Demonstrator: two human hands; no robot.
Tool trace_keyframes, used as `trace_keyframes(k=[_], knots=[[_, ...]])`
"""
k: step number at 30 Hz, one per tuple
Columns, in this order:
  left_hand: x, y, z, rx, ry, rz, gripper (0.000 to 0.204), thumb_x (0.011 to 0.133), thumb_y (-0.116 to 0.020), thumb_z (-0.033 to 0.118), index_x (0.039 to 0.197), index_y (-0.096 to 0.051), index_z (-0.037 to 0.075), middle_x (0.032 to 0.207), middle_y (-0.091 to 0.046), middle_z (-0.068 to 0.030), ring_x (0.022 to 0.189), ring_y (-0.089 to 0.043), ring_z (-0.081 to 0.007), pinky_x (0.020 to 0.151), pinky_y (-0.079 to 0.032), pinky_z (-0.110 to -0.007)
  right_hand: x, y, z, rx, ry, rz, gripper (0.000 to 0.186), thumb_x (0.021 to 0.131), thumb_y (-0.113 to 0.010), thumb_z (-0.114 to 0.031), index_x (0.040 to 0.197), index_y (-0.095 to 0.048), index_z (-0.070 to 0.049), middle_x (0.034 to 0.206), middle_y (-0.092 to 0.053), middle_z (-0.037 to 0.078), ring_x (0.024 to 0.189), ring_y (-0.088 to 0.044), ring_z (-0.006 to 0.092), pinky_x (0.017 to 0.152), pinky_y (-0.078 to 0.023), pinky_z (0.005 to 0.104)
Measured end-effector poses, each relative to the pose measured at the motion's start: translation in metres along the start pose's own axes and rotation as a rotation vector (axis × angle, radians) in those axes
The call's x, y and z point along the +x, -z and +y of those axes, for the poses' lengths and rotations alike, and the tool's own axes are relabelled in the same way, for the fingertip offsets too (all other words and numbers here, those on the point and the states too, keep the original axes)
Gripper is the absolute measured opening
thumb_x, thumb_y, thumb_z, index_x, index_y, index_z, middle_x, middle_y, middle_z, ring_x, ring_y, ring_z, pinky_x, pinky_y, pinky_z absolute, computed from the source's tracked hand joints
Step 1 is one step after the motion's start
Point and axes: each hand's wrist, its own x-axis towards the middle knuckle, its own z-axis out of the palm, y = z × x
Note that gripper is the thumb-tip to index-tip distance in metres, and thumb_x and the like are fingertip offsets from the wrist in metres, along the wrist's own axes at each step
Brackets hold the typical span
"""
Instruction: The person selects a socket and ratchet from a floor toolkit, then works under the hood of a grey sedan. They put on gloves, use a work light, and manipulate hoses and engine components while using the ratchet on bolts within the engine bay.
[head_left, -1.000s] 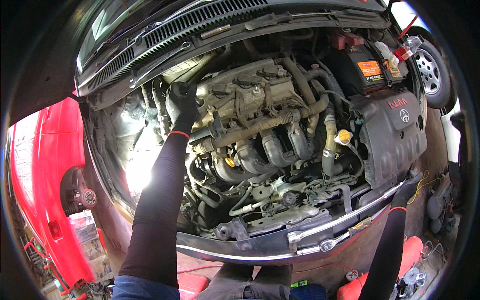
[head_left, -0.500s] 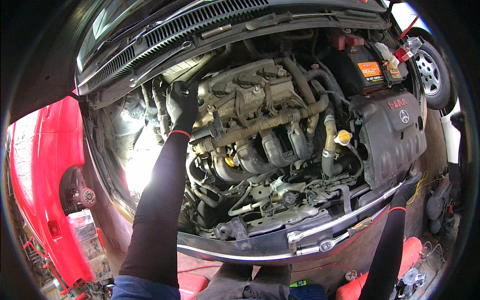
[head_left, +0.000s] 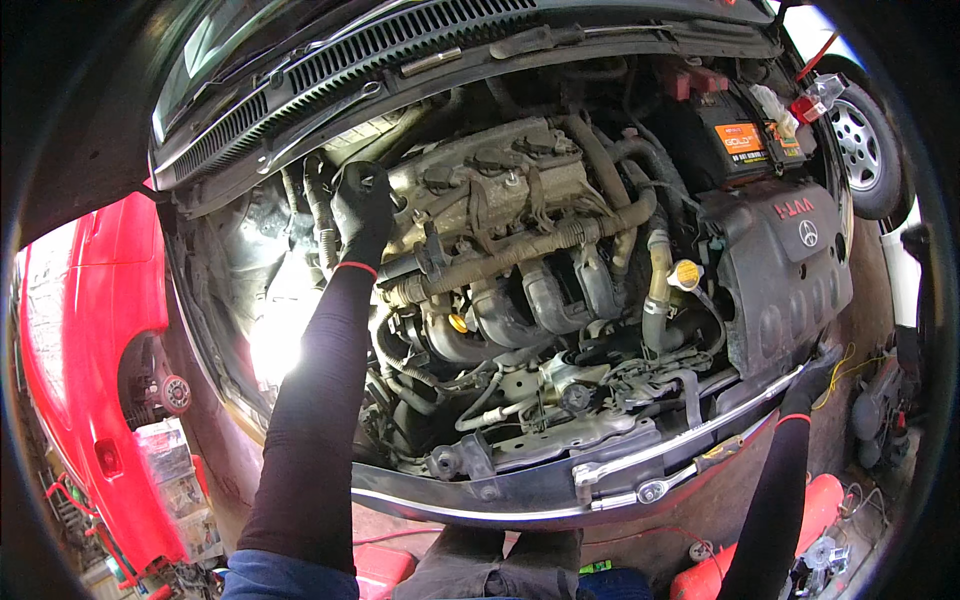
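Note:
My left hand (head_left: 362, 210), in a black glove, is at the left end of the engine (head_left: 490, 180), beside a ribbed hose (head_left: 320, 205). Its fingers are curled in; whatever they grip, if anything, is hidden. Along the front edge of the car, my right hand (head_left: 815, 382), gloved too, rests with fingers stretched out near the end of a long chrome bar (head_left: 700, 432). Below that bar lies a ratchet (head_left: 652, 491) with a dark and yellow handle. An orange dipstick loop (head_left: 457, 323) shows among the intake pipes.
A battery (head_left: 745, 140) and a dark plastic cover (head_left: 790, 280) fill the right side. A wrench (head_left: 340, 105) and a metal rod (head_left: 432, 62) lie along the windscreen cowl (head_left: 400, 45). A red car body (head_left: 95, 340) stands left; a red cylinder (head_left: 815, 510) is at lower right.
My left hand has shifted very slightly at the same spot by the engine's end. My right hand and the tools stay where they were.

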Motion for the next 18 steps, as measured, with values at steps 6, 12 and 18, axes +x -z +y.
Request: trace_keyframes(k=[6, 12, 18], knots=[[-0.0014, 0.0044, 0.0025, 0.135, -0.029, -0.033, 0.024, 0.088, -0.076, 0.028, 0.089, -0.067, 0.006, 0.089, -0.072, -0.0162, 0.087, -0.07, -0.0335, 0.081, -0.053, -0.044, -0.0002, -0.0008, 0.0014, 0.013, -0.029, 0.016, 0.077, 0.11, -0.027, -0.057, 0.117, -0.07, 0.005, 0.104, -0.073, 0.012, 0.095, -0.067, 0.0237, 0.093, -0.051, 0.0355], [-0.002, 0.0036, 0.0023, -0.054, 0.04, -0.045, 0.025, 0.087, -0.078, 0.028, 0.09, -0.068, 0.006, 0.089, -0.071, -0.0152, 0.088, -0.068, -0.0324, 0.08, -0.052, -0.043, 0.0016, 0.0001, 0.0057, -0.101, 0.097, 0.012, 0.074, 0.109, -0.029, -0.056, 0.116, -0.072, 0.004, 0.101, -0.073, 0.01, 0.093, -0.067, 0.0234, 0.092, -0.051, 0.0358], [-0.0014, 0.0015, -0.0021, 0.099, -0.057, 0.012, 0.024, 0.089, -0.075, 0.028, 0.093, -0.068, 0.005, 0.091, -0.071, -0.0158, 0.088, -0.069, -0.0326, 0.082, -0.052, -0.044, 0.0007, -0.0023, 0.0033, -0.044, 0.066, 0.022, 0.073, 0.109, -0.03, -0.056, 0.115, -0.073, 0.003, 0.099, -0.074, 0.009, 0.09, -0.067, 0.0235, 0.09, -0.052, 0.0356]])
